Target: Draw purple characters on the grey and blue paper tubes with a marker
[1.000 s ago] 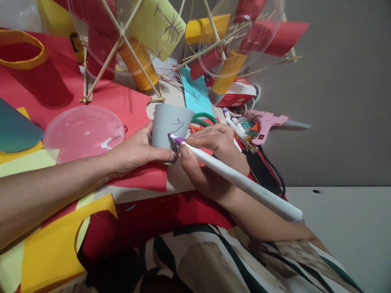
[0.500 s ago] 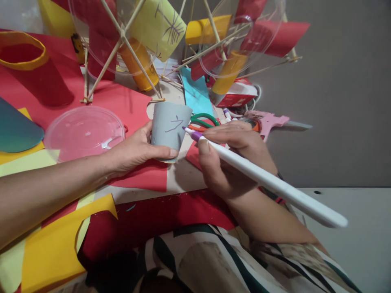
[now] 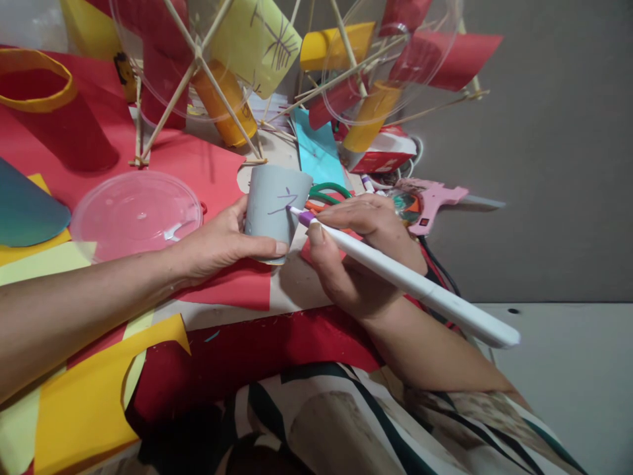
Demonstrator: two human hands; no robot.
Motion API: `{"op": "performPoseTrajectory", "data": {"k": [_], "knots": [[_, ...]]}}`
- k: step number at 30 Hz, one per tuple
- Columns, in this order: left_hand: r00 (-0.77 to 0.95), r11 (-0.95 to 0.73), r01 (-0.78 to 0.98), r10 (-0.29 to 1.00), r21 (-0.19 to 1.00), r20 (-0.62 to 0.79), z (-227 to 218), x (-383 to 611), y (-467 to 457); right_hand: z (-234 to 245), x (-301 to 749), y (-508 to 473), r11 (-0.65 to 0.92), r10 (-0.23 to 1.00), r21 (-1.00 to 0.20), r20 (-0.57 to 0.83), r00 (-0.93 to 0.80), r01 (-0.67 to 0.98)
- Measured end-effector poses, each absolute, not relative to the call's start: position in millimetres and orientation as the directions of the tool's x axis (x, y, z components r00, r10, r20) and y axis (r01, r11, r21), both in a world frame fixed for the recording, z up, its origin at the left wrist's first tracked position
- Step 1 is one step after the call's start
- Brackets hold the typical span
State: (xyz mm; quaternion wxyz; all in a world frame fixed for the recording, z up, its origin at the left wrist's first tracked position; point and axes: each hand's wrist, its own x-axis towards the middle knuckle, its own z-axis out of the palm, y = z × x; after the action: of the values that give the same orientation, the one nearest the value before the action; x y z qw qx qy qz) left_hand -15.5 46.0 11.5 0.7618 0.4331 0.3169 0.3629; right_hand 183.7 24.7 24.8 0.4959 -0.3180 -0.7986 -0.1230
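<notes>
My left hand [image 3: 217, 241] wraps round a small grey paper cup [image 3: 271, 201] and holds it upright on the table, thumb across its lower front. On the cup's side are a few purple pen strokes. My right hand [image 3: 361, 254] pinches a long white marker [image 3: 405, 280] with a purple tip. The tip touches the cup's right side beside the drawn strokes.
A clear plastic lid [image 3: 136, 214] lies left of the cup. Red and yellow paper sheets [image 3: 99, 389] cover the table. Skewer-and-paper models [image 3: 237, 66] stand behind. Green-handled scissors [image 3: 331, 191], a pink glue gun [image 3: 435, 198] and its black cord lie to the right.
The marker tip drew low on the cup, pulled away to the right, and now is back against the cup's right side. My left hand kept the cup still.
</notes>
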Motion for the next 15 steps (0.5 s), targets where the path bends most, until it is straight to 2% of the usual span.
{"op": "performPoseTrajectory", "data": {"k": [15], "knots": [[0.54, 0.343, -0.236, 0.824, 0.909, -0.171, 15.0, -16.3, 46.0, 26.2, 187.8, 24.7, 0.785, 0.395, -0.121, 0.853, -0.34, 0.607]]}}
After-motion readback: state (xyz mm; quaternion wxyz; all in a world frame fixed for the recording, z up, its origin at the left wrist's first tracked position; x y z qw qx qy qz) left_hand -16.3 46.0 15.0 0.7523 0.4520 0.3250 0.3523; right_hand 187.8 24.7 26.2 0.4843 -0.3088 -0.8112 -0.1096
